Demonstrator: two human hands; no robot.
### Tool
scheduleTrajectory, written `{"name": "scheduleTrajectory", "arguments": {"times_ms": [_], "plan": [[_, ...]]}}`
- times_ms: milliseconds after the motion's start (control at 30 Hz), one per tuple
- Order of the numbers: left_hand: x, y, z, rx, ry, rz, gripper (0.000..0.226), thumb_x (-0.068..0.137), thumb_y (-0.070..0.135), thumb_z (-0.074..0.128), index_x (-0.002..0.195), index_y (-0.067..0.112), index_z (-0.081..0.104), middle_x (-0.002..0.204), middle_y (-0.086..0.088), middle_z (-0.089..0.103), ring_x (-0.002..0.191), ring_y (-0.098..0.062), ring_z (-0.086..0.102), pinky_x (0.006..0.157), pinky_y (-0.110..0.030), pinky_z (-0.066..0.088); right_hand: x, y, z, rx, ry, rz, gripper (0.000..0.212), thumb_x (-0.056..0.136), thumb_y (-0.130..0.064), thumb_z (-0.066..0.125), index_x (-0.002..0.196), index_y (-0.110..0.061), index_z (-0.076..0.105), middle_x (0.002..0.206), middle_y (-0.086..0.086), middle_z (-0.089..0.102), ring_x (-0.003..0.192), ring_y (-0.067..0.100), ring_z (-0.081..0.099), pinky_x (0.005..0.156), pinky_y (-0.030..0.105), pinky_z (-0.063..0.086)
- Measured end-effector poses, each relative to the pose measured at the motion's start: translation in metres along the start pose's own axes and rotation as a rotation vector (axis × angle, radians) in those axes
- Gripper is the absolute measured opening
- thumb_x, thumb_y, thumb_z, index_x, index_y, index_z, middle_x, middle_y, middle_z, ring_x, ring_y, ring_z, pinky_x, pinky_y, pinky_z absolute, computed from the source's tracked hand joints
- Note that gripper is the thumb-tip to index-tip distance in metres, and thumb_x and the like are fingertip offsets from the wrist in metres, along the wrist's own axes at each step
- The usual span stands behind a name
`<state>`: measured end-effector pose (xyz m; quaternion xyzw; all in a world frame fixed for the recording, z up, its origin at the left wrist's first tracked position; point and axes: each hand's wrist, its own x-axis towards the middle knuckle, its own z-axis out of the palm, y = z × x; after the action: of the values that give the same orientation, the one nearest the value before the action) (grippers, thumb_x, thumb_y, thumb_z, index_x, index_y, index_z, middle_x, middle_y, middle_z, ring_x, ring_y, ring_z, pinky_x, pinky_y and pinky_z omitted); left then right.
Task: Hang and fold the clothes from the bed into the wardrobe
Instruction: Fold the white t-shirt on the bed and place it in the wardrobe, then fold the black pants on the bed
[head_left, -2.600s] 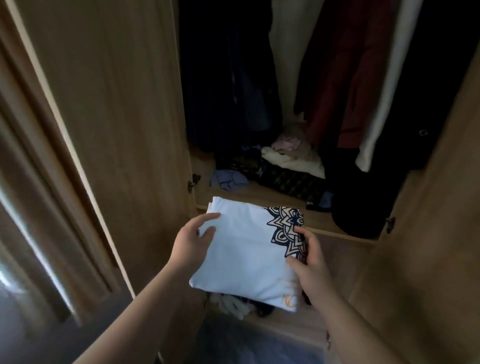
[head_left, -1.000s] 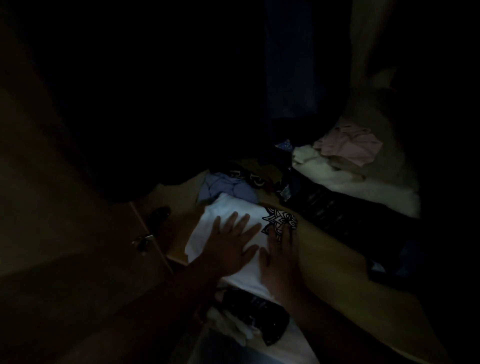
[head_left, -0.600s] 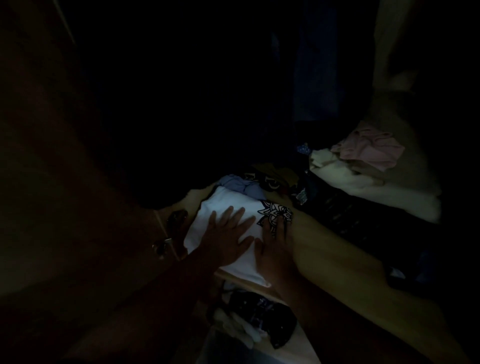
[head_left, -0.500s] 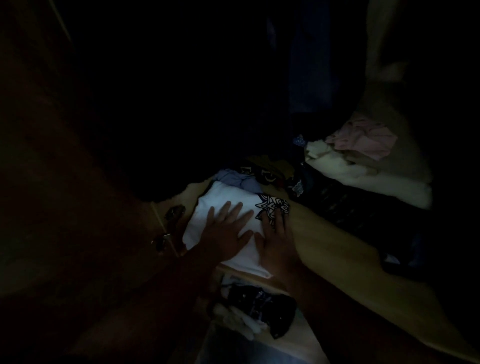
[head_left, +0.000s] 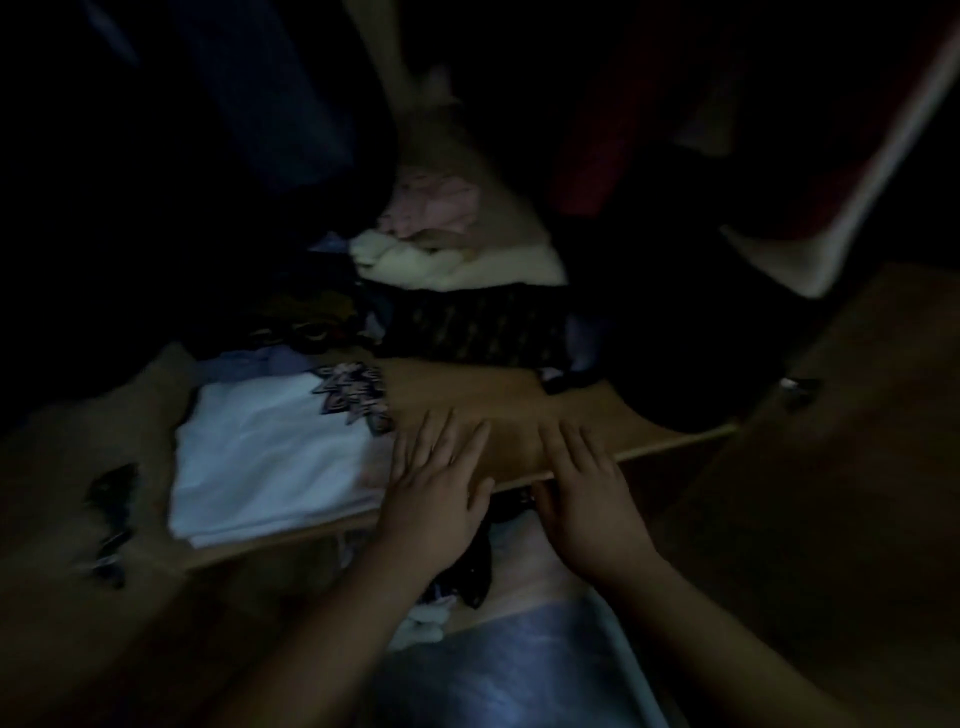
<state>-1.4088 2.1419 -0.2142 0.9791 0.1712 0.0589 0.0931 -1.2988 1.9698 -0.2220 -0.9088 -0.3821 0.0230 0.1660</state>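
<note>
Half a second ago both hands lay flat on the folded shirt (head_left: 270, 457); now they have slid off it to the right — the shirt stays on the wardrobe shelf (head_left: 519, 400), left of the left hand (head_left: 436, 499). That hand rests palm down with fingers straight and spread, its little-finger side just touching the shirt's right edge, fingertips on bare wood. The right hand (head_left: 592, 493) lies beside it, also flat and open, fingers over the shelf's front lip. Neither holds anything. Beyond the fingertips sit a dark patterned cloth (head_left: 478, 327) and a cream pile (head_left: 467, 265) — dim, blurred.
</note>
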Motion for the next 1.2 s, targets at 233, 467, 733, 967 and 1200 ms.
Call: {"name": "scheduleTrajectory", "arguments": {"times_ms": [233, 467, 733, 967, 1200], "plan": [[-0.033, 0.134, 0.032, -0.068, -0.128, 0.271, 0.066, 0.097, 0.052, 0.02, 0.156, 0.038, -0.007, 0.167, 0.002, -0.005, 0.151, -0.019, -0.016, 0.122, -0.046, -0.009, -0.136, 0.066, -0.039, -0.005, 0.036, 0.208, 0.066, 0.098, -0.051, 0.022, 0.158, -0.028, 0.012, 0.166, 0.001, 0.01, 0.153, 0.02, 0.002, 0.124, 0.039, 0.005], [-0.137, 0.302, 0.074, -0.113, -0.219, 0.458, 0.07, 0.101, 0.052, 0.033, 0.155, 0.041, -0.01, 0.166, 0.0, -0.009, 0.152, -0.021, -0.015, 0.121, -0.048, -0.005, -0.342, 0.137, -0.071, -0.011, 0.162, 0.502, 0.064, 0.098, -0.045, 0.032, 0.158, -0.027, 0.018, 0.165, 0.003, 0.016, 0.153, 0.024, 0.008, 0.123, 0.048, 0.015], [-0.327, 0.51, 0.098, -0.09, -0.342, 0.859, 0.079, 0.082, 0.065, 0.004, 0.155, 0.039, -0.01, 0.167, -0.001, -0.007, 0.153, -0.025, -0.01, 0.122, -0.05, 0.0, -0.654, 0.181, -0.103, 0.016, 0.292, 0.953, 0.074, 0.088, -0.054, 0.021, 0.157, -0.027, 0.022, 0.165, 0.004, 0.02, 0.153, 0.026, 0.011, 0.123, 0.047, 0.017], [-0.444, 0.656, 0.108, -0.187, -0.411, 1.191, 0.07, 0.101, 0.05, 0.033, 0.154, 0.039, -0.012, 0.166, 0.001, -0.014, 0.152, -0.021, -0.016, 0.123, -0.046, -0.003, -0.833, 0.187, -0.117, 0.04, 0.467, 1.293, 0.068, 0.095, -0.051, 0.026, 0.158, -0.03, 0.014, 0.166, -0.003, 0.011, 0.154, 0.018, 0.0, 0.124, 0.045, 0.01], [-0.484, 0.731, 0.153, -0.164, -0.515, 1.291, 0.07, 0.102, 0.05, 0.032, 0.153, 0.04, -0.014, 0.165, 0.0, -0.015, 0.152, -0.022, -0.016, 0.123, -0.046, -0.003, -0.904, 0.216, -0.119, 0.081, 0.519, 1.414, 0.069, 0.092, -0.051, 0.024, 0.157, -0.028, 0.019, 0.165, 0.0, 0.015, 0.153, 0.02, 0.004, 0.124, 0.04, 0.011]]}}
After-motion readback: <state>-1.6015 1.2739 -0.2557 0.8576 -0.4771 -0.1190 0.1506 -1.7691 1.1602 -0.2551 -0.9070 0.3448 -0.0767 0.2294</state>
